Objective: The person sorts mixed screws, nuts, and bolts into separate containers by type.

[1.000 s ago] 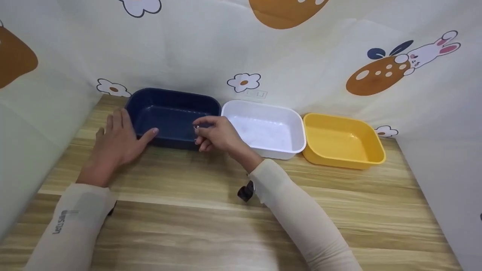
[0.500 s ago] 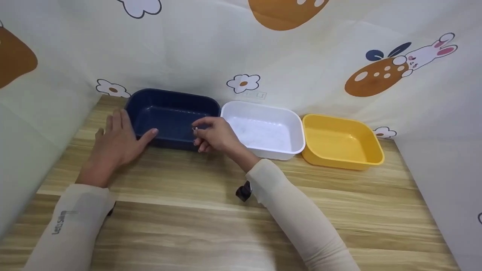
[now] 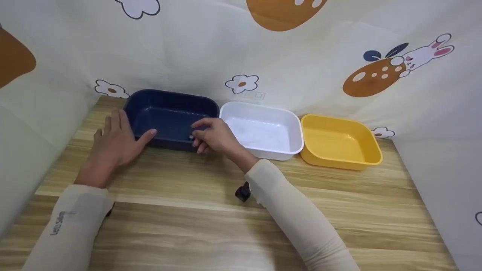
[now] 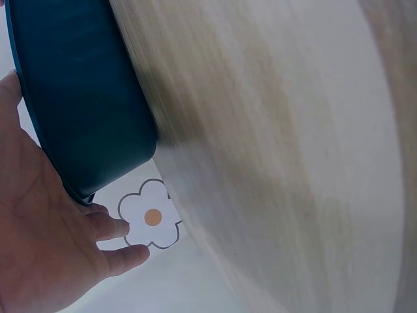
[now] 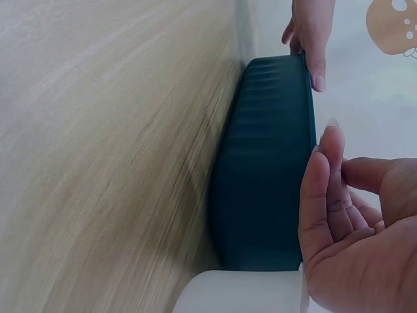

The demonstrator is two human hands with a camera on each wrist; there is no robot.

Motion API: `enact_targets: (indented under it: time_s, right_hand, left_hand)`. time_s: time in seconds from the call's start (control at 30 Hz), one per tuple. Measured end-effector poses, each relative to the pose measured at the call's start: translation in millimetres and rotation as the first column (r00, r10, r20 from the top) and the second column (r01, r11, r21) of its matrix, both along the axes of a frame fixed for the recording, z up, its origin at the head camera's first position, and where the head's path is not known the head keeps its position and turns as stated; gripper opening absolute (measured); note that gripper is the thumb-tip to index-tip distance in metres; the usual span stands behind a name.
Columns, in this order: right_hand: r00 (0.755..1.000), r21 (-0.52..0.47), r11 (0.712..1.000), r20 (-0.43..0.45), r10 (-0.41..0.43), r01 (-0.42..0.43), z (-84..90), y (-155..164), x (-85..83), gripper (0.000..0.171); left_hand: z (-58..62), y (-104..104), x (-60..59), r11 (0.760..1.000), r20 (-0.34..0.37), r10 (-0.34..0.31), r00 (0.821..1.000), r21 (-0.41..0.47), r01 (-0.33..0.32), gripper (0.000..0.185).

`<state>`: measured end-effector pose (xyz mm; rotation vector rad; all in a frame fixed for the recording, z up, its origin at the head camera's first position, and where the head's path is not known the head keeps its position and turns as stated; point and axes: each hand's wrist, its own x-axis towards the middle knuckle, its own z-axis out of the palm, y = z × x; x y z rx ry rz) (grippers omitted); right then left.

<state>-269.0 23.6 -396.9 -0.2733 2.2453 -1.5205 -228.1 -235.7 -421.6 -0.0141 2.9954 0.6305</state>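
Note:
In the head view a dark blue plastic box (image 3: 171, 113) stands at the back left. My left hand (image 3: 115, 141) rests on its left front corner, thumb over the front rim and fingers straight along the side. In the left wrist view those fingers lie at the rim, apart from each other. Over the box's right front part, my right hand (image 3: 212, 135) holds a tiny whitish thing (image 3: 191, 137) at its fingertips. The thing is too small to name. In the right wrist view the thumb presses against the curled fingers, close beside the box's rim.
A white box (image 3: 263, 150) stands against the blue box's right side, and a yellow box (image 3: 340, 162) follows to its right. All three stand on a wooden table (image 3: 180, 233) before a printed cloth wall (image 3: 301, 67). A small black device (image 3: 243, 192) shows at the right cuff.
The tiny whitish thing has shifted from between my right forefinger and thumb to just below the thumb tip. My left hand stays on the blue box; the boxes have not moved.

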Motion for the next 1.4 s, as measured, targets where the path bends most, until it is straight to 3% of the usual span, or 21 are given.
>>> enact_targets:
  time_s: [0.9, 1.13, 1.4]
  right_hand:
    - [0.999, 0.016, 1.000, -0.034, -0.020, 0.021, 2.8, -1.8, 4.8, 0.019]
    - [1.000, -0.055, 0.998, -0.019, -0.003, 0.002, 4.5, 2.2, 9.0, 0.024]
    - [1.000, -0.061, 0.998, -0.015, -0.004, 0.003, 4.7, 14.1, 15.1, 0.025]
  left_hand:
    - [0.6, -2.6, -1.6, 1.000, 0.004, -0.007, 1.000, -0.004, 0.008, 0.115]
    - [0.9, -1.3, -1.9, 1.000, -0.001, 0.001, 1.000, 0.000, -0.001, 0.117]
    - [1.4, -0.3, -0.5, 1.000, 0.011, -0.004, 1.000, 0.007, 0.004, 0.117]
